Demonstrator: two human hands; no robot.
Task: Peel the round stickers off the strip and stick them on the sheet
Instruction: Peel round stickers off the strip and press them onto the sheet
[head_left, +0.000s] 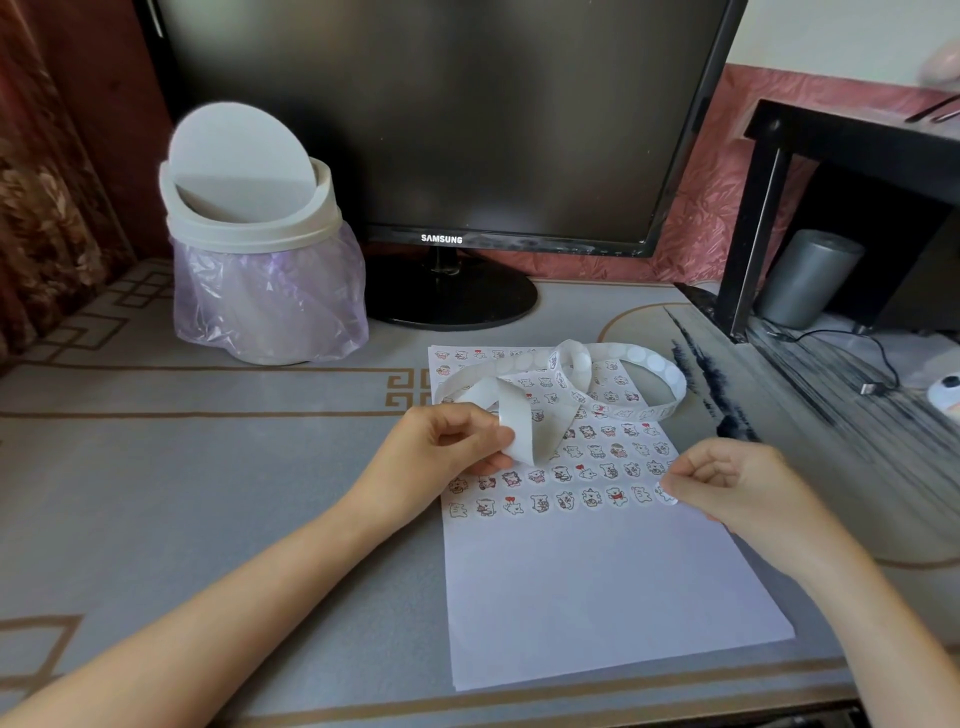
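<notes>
Your right hand (737, 488) pinches one round sticker (667, 493) between thumb and forefinger, at the right end of the bottom sticker row on the white sheet (597, 597); you cannot tell whether it touches the paper yet. Treat it as almost weightless, limp and tacky underneath. It will likely curl or cling to your skin, so hold it by the very rim and lay one edge down first. Your left hand (447, 447) grips a fold of the backing strip (631, 358) over the sheet's left side, and the rest loops loosely across the sheet's top. That strip looks thin, slick and easily creased, so bend it sharply where a sticker's edge should lift. Beyond stand a white swing-lid bin (249, 218) and a dark Samsung monitor (441, 119).
</notes>
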